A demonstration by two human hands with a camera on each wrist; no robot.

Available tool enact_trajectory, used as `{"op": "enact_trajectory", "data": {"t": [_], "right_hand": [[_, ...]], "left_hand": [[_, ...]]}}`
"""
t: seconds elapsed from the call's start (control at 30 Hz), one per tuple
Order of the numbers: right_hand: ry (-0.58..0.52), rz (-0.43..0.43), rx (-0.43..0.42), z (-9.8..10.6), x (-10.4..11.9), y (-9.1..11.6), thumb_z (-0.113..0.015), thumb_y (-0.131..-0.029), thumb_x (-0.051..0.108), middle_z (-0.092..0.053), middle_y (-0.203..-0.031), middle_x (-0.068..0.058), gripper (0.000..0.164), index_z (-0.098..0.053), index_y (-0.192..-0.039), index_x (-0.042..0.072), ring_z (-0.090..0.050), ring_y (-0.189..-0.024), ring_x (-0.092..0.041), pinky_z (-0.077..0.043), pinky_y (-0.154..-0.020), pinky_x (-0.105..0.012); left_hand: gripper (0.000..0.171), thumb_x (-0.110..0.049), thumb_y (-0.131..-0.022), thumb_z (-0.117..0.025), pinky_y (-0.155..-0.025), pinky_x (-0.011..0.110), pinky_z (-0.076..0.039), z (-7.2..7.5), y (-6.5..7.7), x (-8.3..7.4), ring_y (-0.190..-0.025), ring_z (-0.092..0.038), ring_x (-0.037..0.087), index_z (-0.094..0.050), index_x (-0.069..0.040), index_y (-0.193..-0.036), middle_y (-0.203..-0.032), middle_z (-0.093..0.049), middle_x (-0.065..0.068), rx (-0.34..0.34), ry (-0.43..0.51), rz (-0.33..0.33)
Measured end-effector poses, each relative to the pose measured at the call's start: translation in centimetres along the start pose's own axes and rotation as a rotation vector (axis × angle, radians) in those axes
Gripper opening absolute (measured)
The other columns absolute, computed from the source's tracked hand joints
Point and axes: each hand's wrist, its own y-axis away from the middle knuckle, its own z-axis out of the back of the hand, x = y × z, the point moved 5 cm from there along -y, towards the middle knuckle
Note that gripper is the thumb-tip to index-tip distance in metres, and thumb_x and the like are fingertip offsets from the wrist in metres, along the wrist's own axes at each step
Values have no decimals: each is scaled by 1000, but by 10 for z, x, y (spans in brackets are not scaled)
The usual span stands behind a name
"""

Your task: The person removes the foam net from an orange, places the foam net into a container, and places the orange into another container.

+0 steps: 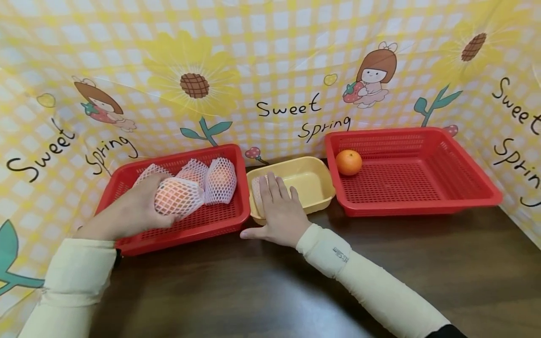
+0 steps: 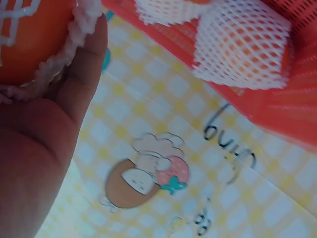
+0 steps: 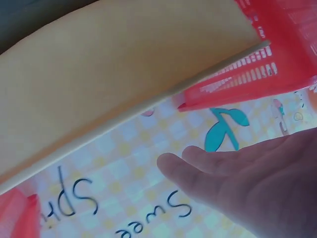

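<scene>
My left hand (image 1: 145, 202) grips an orange in a white foam net (image 1: 177, 196) over the left red basket (image 1: 220, 230). Inside that basket lie more net-wrapped oranges (image 1: 221, 180), one partly hidden behind the hand. The left wrist view shows the held orange at its upper left corner, against the palm. My right hand (image 1: 281, 211) is over the left part of a yellow basin (image 1: 319, 204), fingers straight and thumb spread out to the side. Beneath those fingers, an empty-looking foam net (image 1: 257, 188) lies in the basin, partly covered.
A bare orange (image 1: 348, 162) sits in the left corner of the right red basket (image 1: 422, 204). The yellow basin stands between both baskets. Behind them hangs a yellow checked cloth (image 1: 279, 61). Dark wooden tabletop (image 1: 236, 291) extends in front.
</scene>
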Motion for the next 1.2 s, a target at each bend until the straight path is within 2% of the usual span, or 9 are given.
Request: {"op": "enact_trajectory", "data": {"t": [0.27, 0.37, 0.47, 0.57, 0.77, 0.87, 1.07, 1.13, 1.2], "right_hand": [[16, -12, -29, 7, -19, 20, -54, -73, 90, -9, -167, -19, 133, -11, -161, 0, -17, -150, -39, -22, -114, -62], [23, -3, -49, 11, -26, 29, -54, -73, 90, -10, -166, -20, 133, -12, -161, 0, -18, -150, -40, -23, -113, -63], [40, 7, -73, 16, -32, 38, -54, -73, 91, -12, -166, -21, 132, -15, -160, -1, -20, -149, -40, -23, -113, -62], [60, 15, -88, 21, -39, 47, -53, -73, 91, -12, -166, -21, 133, -17, -159, -3, -22, -149, -40, -25, -113, -61], [73, 12, -101, 26, -56, 68, -55, -73, 90, -17, -164, -23, 133, -19, -158, -5, -24, -148, -40, -27, -113, -59], [79, 17, -114, 26, -64, 79, -57, -73, 89, -20, -162, -25, 132, -21, -157, -6, -27, -147, -40, -28, -114, -57], [117, 100, -164, 22, -72, 102, -60, -74, 86, -27, -160, -27, 128, -28, -155, -8, -30, -147, -36, -23, -116, -54], [127, 143, -183, 20, -73, 111, -60, -76, 84, -34, -157, -27, 122, -34, -152, -8, -35, -144, -36, -21, -117, -54], [127, 188, -204, 18, -74, 120, -63, -79, 78, -47, -148, -25, 108, -49, -144, -6, -44, -138, -36, -21, -117, -56]], "left_hand": [[97, -36, -70, -92, -80, 45, -51, -16, -8, -31, -97, -57, 26, -38, -3, -143, -122, -55, 12, 26, -16, -57], [96, -34, -70, -91, -80, 44, -52, -23, -10, -45, -97, -57, 25, -38, -7, -144, -121, -55, 9, 50, -9, -65], [93, -32, -70, -90, -83, 44, -52, -32, -12, -63, -98, -57, 23, -39, -9, -144, -121, -55, 7, 65, 12, -100], [89, -28, -69, -90, -83, 41, -52, -43, -14, -83, -96, -57, 20, -41, -11, -142, -119, -56, 5, 69, 41, -165], [83, -25, -65, -90, -81, 35, -51, -66, -23, -123, -92, -57, 11, -47, -13, -135, -111, -56, -3, 67, 87, -344], [83, -26, -65, -90, -83, 34, -50, -80, -29, -139, -93, -56, 10, -48, -12, -135, -111, -56, -5, 94, 102, -399], [86, -33, -70, -87, -78, 29, -52, -123, -39, -160, -86, -58, 7, -44, -9, -140, -109, -56, -6, 178, 104, -434], [84, -33, -71, -87, -77, 28, -52, -139, -42, -163, -86, -59, 6, -44, -10, -139, -109, -57, -7, 205, 131, -447], [83, -33, -71, -87, -79, 28, -52, -156, -44, -165, -87, -59, 6, -44, -12, -139, -109, -57, -8, 225, 148, -454]]}}
